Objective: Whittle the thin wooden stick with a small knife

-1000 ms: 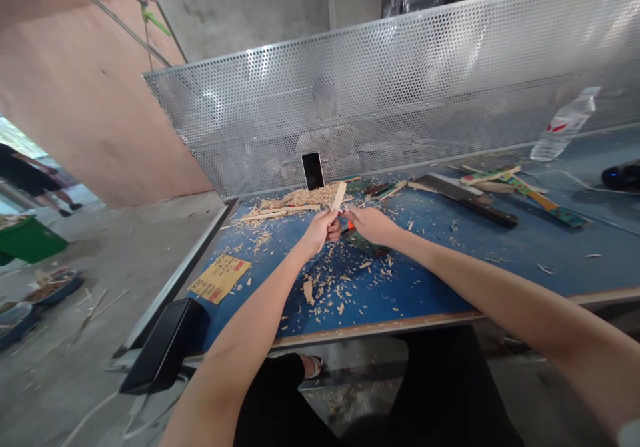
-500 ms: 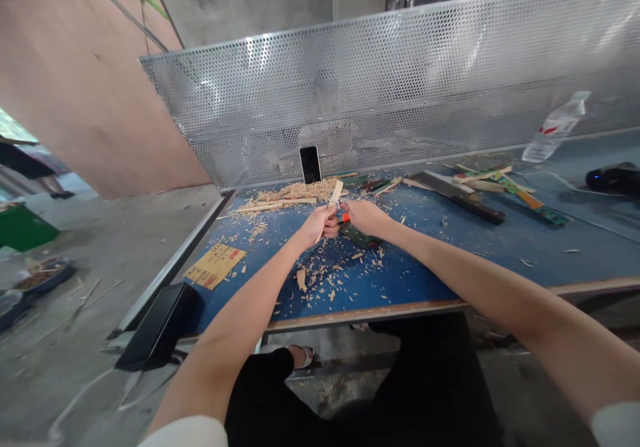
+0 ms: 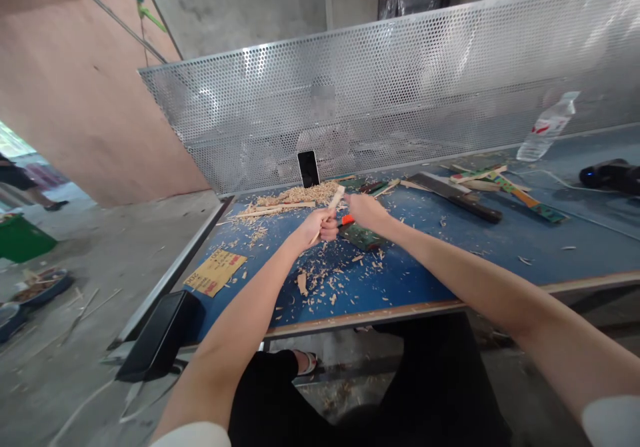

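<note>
My left hand [image 3: 317,227] is closed around a pale narrow wooden strip [image 3: 337,198], whose flat end sticks out above my fingers, pointing away from me. Close beside it on the right, my right hand [image 3: 367,211] is closed around an orange-handled knife [image 3: 347,219]. Only the orange part shows clearly; its blade is hidden or too small to make out. Both hands are just above the blue tabletop [image 3: 420,280], near a dark green patterned piece [image 3: 364,237]. Wood shavings [image 3: 325,277] lie scattered below my hands.
A phone [image 3: 309,168] leans upright behind a shavings heap [image 3: 300,193], before a perforated metal screen [image 3: 380,100]. Sandpaper [image 3: 215,272] and a black box [image 3: 157,333] are left. Right are a broad-bladed tool [image 3: 453,197], patterned strips [image 3: 530,200], a bottle [image 3: 547,127] and a black device [image 3: 610,177].
My right hand has shifted slightly up, toward the far end of the wooden strip, and more of the strip shows between the hands. The camera view has tilted a little.
</note>
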A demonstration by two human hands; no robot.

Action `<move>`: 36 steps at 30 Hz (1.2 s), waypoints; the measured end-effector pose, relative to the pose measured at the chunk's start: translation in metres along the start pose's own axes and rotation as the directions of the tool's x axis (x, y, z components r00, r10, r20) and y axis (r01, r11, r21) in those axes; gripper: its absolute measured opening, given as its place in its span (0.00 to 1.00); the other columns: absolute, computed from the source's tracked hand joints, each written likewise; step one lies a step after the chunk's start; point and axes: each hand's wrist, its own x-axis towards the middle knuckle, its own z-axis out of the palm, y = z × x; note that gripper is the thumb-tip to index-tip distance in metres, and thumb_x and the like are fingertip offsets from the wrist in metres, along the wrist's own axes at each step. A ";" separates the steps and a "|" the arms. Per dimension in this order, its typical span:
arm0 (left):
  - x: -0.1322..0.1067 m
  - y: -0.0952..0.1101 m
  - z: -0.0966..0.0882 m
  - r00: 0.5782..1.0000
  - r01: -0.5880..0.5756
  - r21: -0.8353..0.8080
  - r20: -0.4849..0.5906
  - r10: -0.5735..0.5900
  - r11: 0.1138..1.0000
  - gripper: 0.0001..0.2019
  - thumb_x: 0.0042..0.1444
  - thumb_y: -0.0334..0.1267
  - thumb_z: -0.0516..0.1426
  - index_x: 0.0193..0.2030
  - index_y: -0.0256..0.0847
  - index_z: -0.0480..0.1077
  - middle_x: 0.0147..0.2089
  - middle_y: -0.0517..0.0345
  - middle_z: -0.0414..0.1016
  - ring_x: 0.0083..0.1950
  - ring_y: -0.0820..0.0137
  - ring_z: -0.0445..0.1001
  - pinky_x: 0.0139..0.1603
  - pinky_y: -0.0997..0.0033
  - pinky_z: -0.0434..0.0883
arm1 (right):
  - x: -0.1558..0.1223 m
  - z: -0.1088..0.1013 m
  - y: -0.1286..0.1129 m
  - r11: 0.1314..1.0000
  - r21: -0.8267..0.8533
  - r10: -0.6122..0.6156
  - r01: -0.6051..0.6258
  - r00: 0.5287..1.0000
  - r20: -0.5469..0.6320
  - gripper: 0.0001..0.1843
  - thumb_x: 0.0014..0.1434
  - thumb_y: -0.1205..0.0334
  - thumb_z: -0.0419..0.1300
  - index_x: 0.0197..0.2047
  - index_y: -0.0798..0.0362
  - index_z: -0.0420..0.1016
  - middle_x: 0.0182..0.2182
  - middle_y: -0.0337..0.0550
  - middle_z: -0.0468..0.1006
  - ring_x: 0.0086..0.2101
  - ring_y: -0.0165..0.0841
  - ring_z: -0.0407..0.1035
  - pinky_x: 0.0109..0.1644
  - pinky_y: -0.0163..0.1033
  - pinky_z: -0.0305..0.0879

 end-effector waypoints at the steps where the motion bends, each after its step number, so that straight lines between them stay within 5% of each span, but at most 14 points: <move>1: -0.002 -0.002 0.003 0.999 0.020 0.073 0.028 -0.022 0.997 0.15 0.71 0.40 0.55 0.34 0.45 0.55 0.19 0.74 0.48 0.15 0.79 0.47 0.16 0.80 0.48 | 0.002 -0.006 0.012 0.998 -0.019 0.054 -0.054 0.998 -0.016 0.24 0.75 0.62 0.46 0.62 0.61 0.76 0.41 0.64 0.84 0.41 0.45 0.80 0.47 0.43 0.68; 7: 0.003 -0.015 0.016 0.996 -0.080 0.160 -0.012 0.083 0.984 0.19 0.69 0.50 0.58 0.35 0.47 0.53 0.19 0.75 0.48 0.15 0.80 0.46 0.16 0.79 0.47 | 0.005 -0.032 0.073 0.971 0.050 0.238 -0.233 0.936 -0.261 0.35 0.78 0.52 0.34 0.48 0.62 0.80 0.44 0.70 0.83 0.46 0.50 0.78 0.51 0.47 0.65; 12: 0.004 -0.017 0.010 0.992 -0.084 0.129 -0.080 0.094 0.988 0.20 0.67 0.50 0.60 0.34 0.46 0.53 0.19 0.75 0.48 0.14 0.80 0.46 0.15 0.80 0.47 | 0.000 -0.014 0.039 0.953 0.294 0.022 0.074 0.951 -0.310 0.32 0.75 0.38 0.44 0.31 0.49 0.73 0.26 0.47 0.76 0.28 0.38 0.67 0.37 0.44 0.59; 16: 0.005 -0.018 0.008 0.984 -0.109 0.062 -0.137 0.117 0.992 0.21 0.66 0.51 0.61 0.33 0.46 0.54 0.18 0.75 0.47 0.14 0.80 0.45 0.16 0.80 0.46 | -0.010 0.003 0.002 0.875 0.430 -0.124 0.224 0.961 -0.249 0.26 0.66 0.36 0.60 0.27 0.48 0.67 0.24 0.40 0.72 0.26 0.33 0.60 0.33 0.41 0.55; 24: 0.004 -0.018 0.012 0.987 -0.089 0.106 -0.123 0.102 0.990 0.23 0.65 0.53 0.62 0.33 0.46 0.53 0.18 0.75 0.48 0.14 0.80 0.48 0.16 0.81 0.46 | -0.011 0.011 -0.003 0.794 0.566 -0.095 0.221 0.965 -0.244 0.23 0.64 0.40 0.62 0.28 0.49 0.66 0.24 0.36 0.68 0.27 0.31 0.56 0.34 0.40 0.52; 36: 0.003 -0.019 0.009 0.986 -0.074 0.159 -0.137 0.096 0.984 0.15 0.66 0.49 0.61 0.38 0.44 0.61 0.18 0.75 0.49 0.13 0.79 0.46 0.15 0.79 0.46 | -0.003 0.005 0.019 0.806 0.566 0.024 0.173 0.946 -0.324 0.25 0.66 0.36 0.56 0.28 0.47 0.61 0.23 0.34 0.62 0.27 0.31 0.55 0.33 0.40 0.50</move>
